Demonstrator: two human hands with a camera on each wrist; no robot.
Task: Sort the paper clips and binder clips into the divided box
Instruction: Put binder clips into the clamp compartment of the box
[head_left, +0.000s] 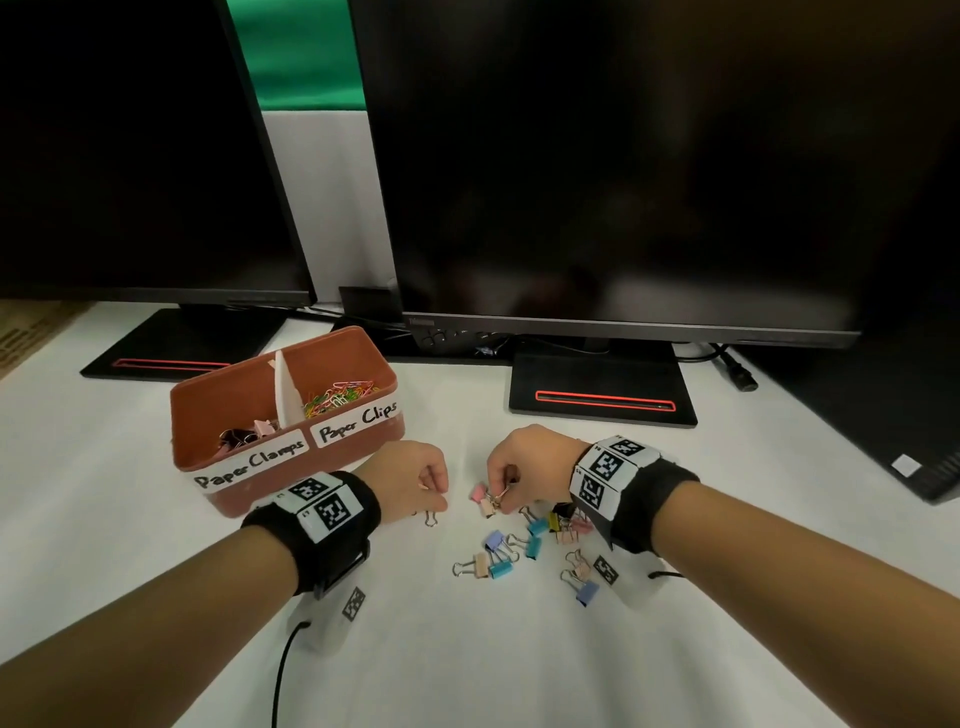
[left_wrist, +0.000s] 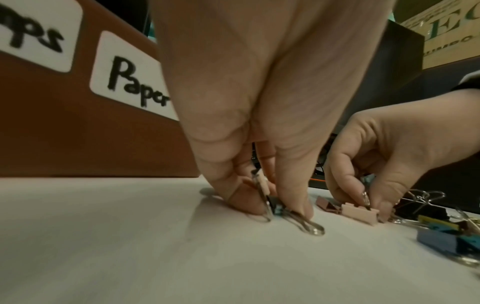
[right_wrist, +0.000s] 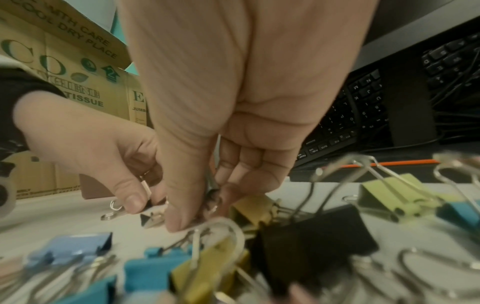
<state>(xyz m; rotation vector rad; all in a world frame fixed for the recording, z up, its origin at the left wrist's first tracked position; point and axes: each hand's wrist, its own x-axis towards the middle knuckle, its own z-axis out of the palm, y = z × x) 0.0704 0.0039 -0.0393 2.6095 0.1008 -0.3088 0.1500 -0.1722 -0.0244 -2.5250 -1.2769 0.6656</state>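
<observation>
- Both forearms, each in a black wristband with printed markers, reach over the white table (head_left: 156, 519) in the head view; the left hand (head_left: 410, 480) has its fingers curled down onto a small binder clip with silver wire handles (head_left: 430, 518) on the table, and the right hand (head_left: 524, 467) pinches the wire handle of a pale pink binder clip (head_left: 488, 506).
- Loose pastel binder clips (head_left: 519, 551) lie scattered near the right wrist. A brown divided box (head_left: 291, 415) stands beside the left hand, a few clips under its "Paper Clamps" label and coloured paper clips (head_left: 337, 397) under "Paper Clips" (handwritten labels).
- Left wrist view: thumb and finger grasp the small clip (left_wrist: 270, 203), its handles touching the table.
- Right wrist view: fingertips (right_wrist: 182, 216) close on a wire handle above a blurred heap with a black binder clip (right_wrist: 319, 242).
</observation>
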